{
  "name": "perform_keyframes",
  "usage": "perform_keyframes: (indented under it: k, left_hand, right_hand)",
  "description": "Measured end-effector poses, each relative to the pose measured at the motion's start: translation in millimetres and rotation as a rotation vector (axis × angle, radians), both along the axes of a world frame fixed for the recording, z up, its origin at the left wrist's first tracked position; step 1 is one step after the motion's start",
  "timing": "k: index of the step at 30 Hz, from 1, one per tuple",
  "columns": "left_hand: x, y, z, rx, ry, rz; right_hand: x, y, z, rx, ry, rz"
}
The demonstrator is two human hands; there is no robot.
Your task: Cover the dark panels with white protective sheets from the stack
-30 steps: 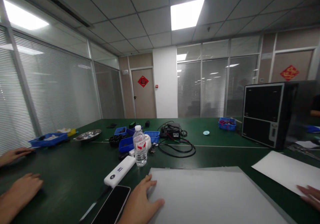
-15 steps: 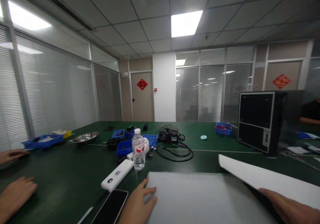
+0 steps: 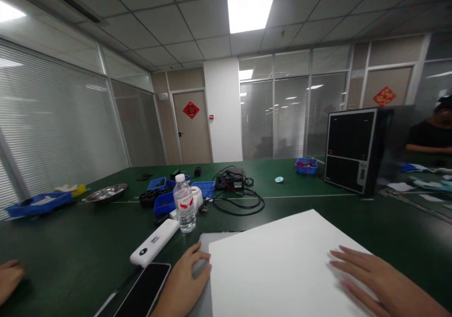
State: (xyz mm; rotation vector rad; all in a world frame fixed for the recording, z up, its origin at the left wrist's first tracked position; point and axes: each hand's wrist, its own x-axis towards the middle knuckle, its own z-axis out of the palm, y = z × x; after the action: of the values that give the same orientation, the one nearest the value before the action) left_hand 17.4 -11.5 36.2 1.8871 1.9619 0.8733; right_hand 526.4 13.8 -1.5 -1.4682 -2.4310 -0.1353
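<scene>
A large white sheet [image 3: 275, 260] lies over a flat grey board [image 3: 219, 235], whose left edge and far left corner show beside it. My left hand [image 3: 185, 279] is at the left edge of both, fingers apart, with fingertips and thumb touching the sheet's margin. My right hand [image 3: 374, 277] lies over the right part of the white sheet, its fingers spread and slightly blurred. Just left of my left hand is a phone [image 3: 144, 291] with a dark screen. Beyond it lies a white power bank-like device [image 3: 155, 242], with a cable at its near end.
A water bottle [image 3: 184, 206] stands beyond the board. Blue bins [image 3: 164, 203], a black adapter with coiled cables [image 3: 231, 180] and a metal dish [image 3: 107, 193] sit farther back. At right stands a black computer case [image 3: 349, 150]. Another person's hand [image 3: 10, 279] is at far left.
The white sheet, raised at the right before, now lies over the grey board. My right hand has moved from its edge onto its top. The other person's hands have shifted left in view.
</scene>
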Motion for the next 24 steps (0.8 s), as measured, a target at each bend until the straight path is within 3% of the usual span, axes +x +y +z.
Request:
perform_keyframes:
  k: [7,11,16,19,21,24]
  left_hand:
    - [-2.1,9.7,-12.2,0.011,0.045,-0.033]
    - [-4.3,12.7,-19.0,0.048,0.039,-0.043]
    - [-6.8,16.2,-26.3,0.105,0.068,-0.066]
    - [-6.9,16.3,-27.4,0.116,0.066,-0.071]
    - [-6.4,15.3,-26.3,0.113,0.077,-0.073]
    - [-5.7,13.2,-23.0,0.092,0.118,-0.088]
  right_hand:
    - [-4.0,-3.2,26.2,-0.137,0.025,-0.009]
    - [-12.8,-12.5,24.7,-0.200,0.048,0.061]
    - [-11.0,-11.0,23.3,-0.322,0.105,-0.048]
    - [-5.0,-7.4,25.7,-0.397,0.158,-0.021]
    - [0.1,-4.0,25.8,-0.363,0.196,-0.100]
    - [6.5,3.3,22.4,-0.255,0.264,-0.370]
